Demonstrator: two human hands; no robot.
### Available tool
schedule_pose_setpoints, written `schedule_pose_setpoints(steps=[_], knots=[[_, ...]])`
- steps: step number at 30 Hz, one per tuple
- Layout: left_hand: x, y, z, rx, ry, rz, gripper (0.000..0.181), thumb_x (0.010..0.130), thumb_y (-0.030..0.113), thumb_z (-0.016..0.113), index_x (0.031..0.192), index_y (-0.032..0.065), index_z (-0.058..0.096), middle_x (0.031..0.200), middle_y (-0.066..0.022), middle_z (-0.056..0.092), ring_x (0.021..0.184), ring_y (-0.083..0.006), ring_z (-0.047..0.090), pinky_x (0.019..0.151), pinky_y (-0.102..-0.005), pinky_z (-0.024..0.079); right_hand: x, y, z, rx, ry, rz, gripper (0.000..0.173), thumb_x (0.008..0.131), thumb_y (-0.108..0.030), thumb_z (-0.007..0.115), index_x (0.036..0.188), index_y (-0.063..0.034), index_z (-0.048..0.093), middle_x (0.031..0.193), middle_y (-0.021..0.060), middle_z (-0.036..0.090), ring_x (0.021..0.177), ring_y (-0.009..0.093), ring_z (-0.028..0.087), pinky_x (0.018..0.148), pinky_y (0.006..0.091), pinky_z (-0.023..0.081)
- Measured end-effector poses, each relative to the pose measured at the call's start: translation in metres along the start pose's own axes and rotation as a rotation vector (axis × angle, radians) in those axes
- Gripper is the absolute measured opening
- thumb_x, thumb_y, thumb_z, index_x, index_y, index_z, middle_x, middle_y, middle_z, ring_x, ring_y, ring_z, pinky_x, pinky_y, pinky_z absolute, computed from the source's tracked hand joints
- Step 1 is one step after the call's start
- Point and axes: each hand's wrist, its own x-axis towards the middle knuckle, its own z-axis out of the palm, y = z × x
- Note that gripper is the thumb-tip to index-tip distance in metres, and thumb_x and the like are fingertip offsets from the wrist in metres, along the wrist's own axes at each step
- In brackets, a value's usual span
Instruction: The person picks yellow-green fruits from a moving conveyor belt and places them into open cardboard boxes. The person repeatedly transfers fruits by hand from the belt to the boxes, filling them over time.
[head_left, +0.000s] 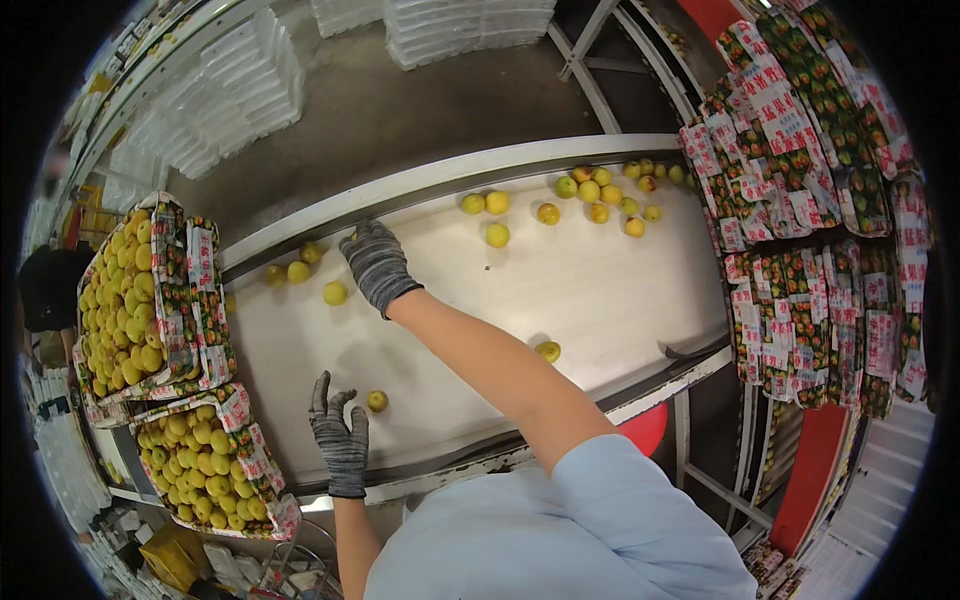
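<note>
My right hand (379, 264), in a grey knit glove, reaches across the white conveyor belt (450, 315) to its far edge. Its fingers curl downward, and the back of the hand hides whether a fruit is within them. Near it on the left lie several round yellow-green fruits (298, 272), with one more fruit (335, 292) just below. Closer to my body, my left hand (341, 439), gloved alike, hovers over the belt with fingers apart and nothing in them. A single fruit (377, 401) lies just right of its fingertips.
Two fruit-filled printed cartons (120, 307) (202, 469) stand at the left end. More fruits (589, 191) are scattered at the belt's far right, and one (548, 351) by the near rail. Stacked printed cartons (780, 142) rise on the right. A person (49, 289) is at far left.
</note>
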Motion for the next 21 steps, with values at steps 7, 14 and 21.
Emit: schedule_pose_setpoints(steps=[7, 14, 21], knots=[[0.018, 0.060, 0.015, -1.983, -0.085, -0.652, 0.038, 0.095, 0.032, 0.046, 0.126, 0.0106, 0.052, 0.129, -0.0163, 0.050, 0.110, -0.0281, 0.051, 0.089, -0.0408, 0.048, -0.104, -0.032, -0.118, 0.297, -0.568, -0.375, 0.035, 0.093, -0.036, 0.046, 0.117, -0.0144, 0.058, 0.106, 0.0133, 0.061, 0.108, 0.028, 0.054, 0.095, 0.0398, 0.040], [-0.011, 0.055, 0.044, -2.013, -0.314, -0.643, 0.027, 0.087, 0.006, 0.057, 0.114, 0.0093, 0.058, 0.119, -0.0112, 0.057, 0.096, -0.0217, 0.058, 0.074, -0.0305, 0.051, -0.082, 0.141, -0.184, -0.352, 0.431, 0.288, 0.036, 0.084, -0.023, 0.058, 0.117, -0.0086, 0.053, 0.121, 0.0170, 0.052, 0.116, 0.031, 0.046, 0.096, 0.0454, 0.037], [-0.010, 0.081, 0.057, -1.828, -0.421, -0.591, 0.025, 0.086, 0.005, 0.060, 0.111, 0.0087, 0.058, 0.116, -0.0086, 0.058, 0.097, -0.0204, 0.058, 0.079, -0.0336, 0.052, -0.099, 0.154, -0.174, -0.116, 0.124, 0.179, 0.030, 0.081, -0.022, 0.060, 0.107, -0.0079, 0.057, 0.107, 0.0154, 0.056, 0.100, 0.032, 0.053, 0.088, 0.0432, 0.041]])
